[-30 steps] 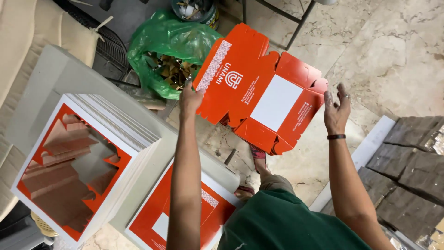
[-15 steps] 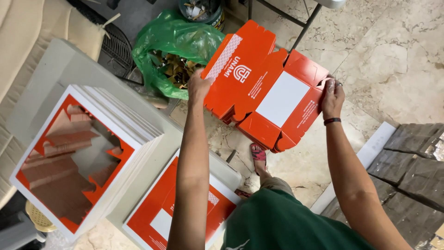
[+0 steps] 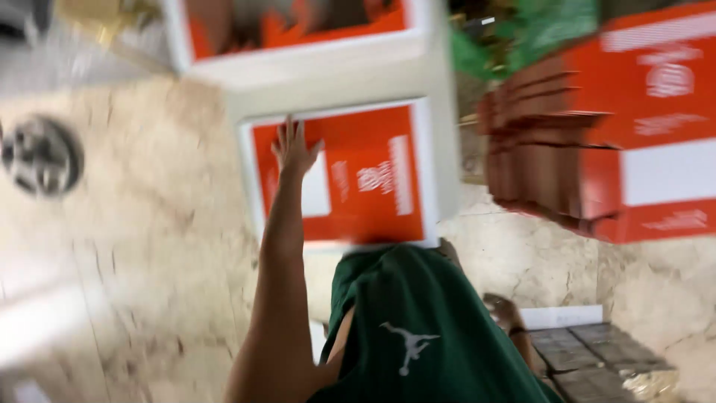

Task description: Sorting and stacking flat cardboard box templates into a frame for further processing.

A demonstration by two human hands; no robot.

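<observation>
Nearest: my green shorts (image 3: 418, 336). Marble floor (image 3: 149, 246), blurred. At 11 o'clock, my left hand (image 3: 294, 149), fingers spread, on the flat orange carton stack (image 3: 365, 175). At 2 o'clock, folded orange box (image 3: 634, 127); right hand probably hidden, state untellable.

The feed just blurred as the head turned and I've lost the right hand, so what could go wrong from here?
1. The left hand reaches with spread fingers onto the top flat orange carton of the stack; one-handed, it may drag several sheets or slide the stack off its white-edged support.
2. The folded orange box sits high at the right with no hand visible on it; I can't tell what holds it, so it may drop.
3. Motion blur suggests fast head movement, making a misjudged reach likelier.
</observation>
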